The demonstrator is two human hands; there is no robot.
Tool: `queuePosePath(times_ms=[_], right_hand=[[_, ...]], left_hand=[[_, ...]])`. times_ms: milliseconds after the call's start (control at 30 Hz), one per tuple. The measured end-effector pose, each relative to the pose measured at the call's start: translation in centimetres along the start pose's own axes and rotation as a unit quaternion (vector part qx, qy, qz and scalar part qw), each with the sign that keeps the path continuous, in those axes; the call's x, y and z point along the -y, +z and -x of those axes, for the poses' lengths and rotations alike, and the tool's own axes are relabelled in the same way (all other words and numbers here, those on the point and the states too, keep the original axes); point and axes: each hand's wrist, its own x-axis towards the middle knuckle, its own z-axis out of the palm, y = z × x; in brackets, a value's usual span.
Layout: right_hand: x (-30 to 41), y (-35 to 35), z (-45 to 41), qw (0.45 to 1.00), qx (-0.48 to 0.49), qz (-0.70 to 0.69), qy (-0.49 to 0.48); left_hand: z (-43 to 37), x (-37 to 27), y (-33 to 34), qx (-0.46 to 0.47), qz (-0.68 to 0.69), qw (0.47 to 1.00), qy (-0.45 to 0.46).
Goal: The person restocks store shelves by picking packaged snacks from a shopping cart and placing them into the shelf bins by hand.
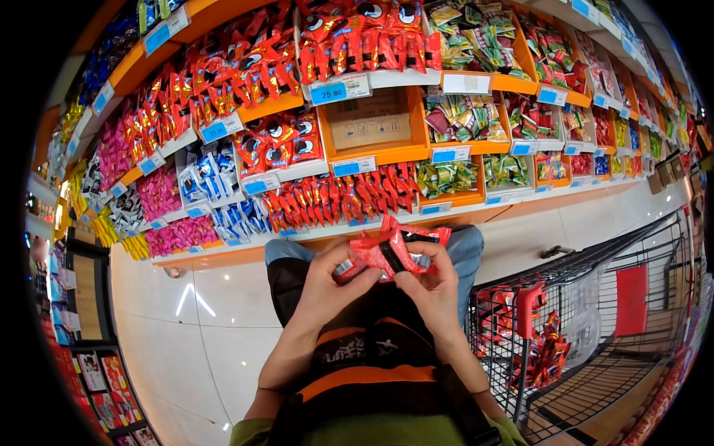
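In front of the lower shelf, my left hand (323,287) grips a few small red-wrapped snack packets (376,253) from the left. My right hand (438,284) pinches the same bunch from the other side, thumbs towards each other. The packets overlap, so their exact number cannot be told; dark bands and barcodes show on their backs. Just beyond the hands is a row of red packets (340,198) standing tightly on edge in the bottom tier. Above that row sits an orange display bin (376,153) with a bare cardboard bottom.
A wire shopping cart (524,357) stands at the right, holding loose red packets (544,357). Sloped bins of wrapped sweets (466,120) fill the shelves, with price tags (340,92) along their edges. Shiny floor tiles (167,323) extend left towards a dark rack of boxes (106,379).
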Motion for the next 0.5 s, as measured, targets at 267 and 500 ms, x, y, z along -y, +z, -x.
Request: queuePosePath(times_ms=[267,500], right_hand=[[0.49,-0.35,0.01,0.999,0.017,0.014,-0.037],[0.54,-0.48,-0.08,0.999,0.03,0.012,-0.042]], left_hand=[[0.88,0.02,0.94,0.018,0.041,0.999,-0.006],[0.85,0.32,1.0,0.01,0.021,1.0,0.008]])
